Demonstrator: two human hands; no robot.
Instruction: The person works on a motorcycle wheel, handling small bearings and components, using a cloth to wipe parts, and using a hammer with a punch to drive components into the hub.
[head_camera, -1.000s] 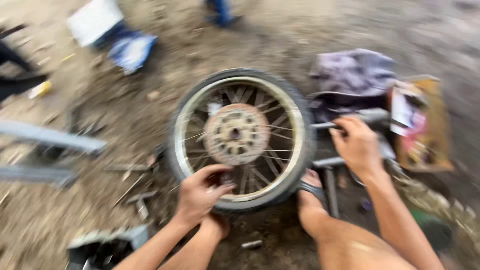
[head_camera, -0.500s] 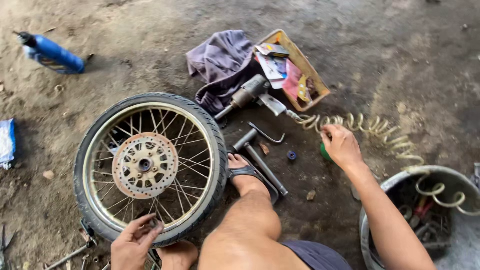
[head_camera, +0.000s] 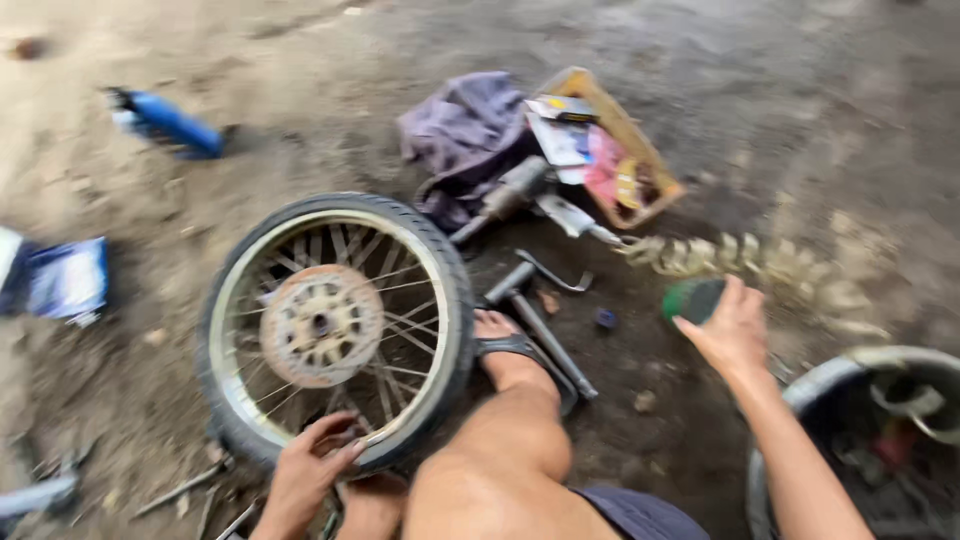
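Wheel (head_camera: 335, 330) first: a spoked motorcycle wheel with its tyre on lies flat on the dirt ground (head_camera: 800, 120), a rusty brake disc (head_camera: 320, 325) at its hub, and I place everything else from it. Far to its left lies a blue and white packet (head_camera: 65, 280), and up-left of it, well apart, a blue can (head_camera: 165, 122) rests on its side. At the near edge of the wheel my left hand (head_camera: 305, 475) rests on the tyre and rim, fingers curled loosely over the rim rather than clamped around it, with nothing else in it. Just right of the wheel my sandalled foot (head_camera: 510, 350) is planted beside the tyre, and a grey metal bar tool (head_camera: 535, 320) lies touching the foot's far side. Above the wheel's right shoulder sits a crumpled purple cloth (head_camera: 465, 130), with a grey power tool (head_camera: 515, 195) against it and a yellow tray (head_camera: 620, 140) of coloured packets just beyond. Farther right a pale coiled hose (head_camera: 760, 260) trails across the ground. Below that hose my right hand (head_camera: 730, 330) closes around a small green object (head_camera: 692, 298), fingers wrapped on its right side; the blur keeps me from telling what it is. Farthest right of the wheel, the rim of a round metal tub (head_camera: 815, 385) shows, with cluttered parts inside.
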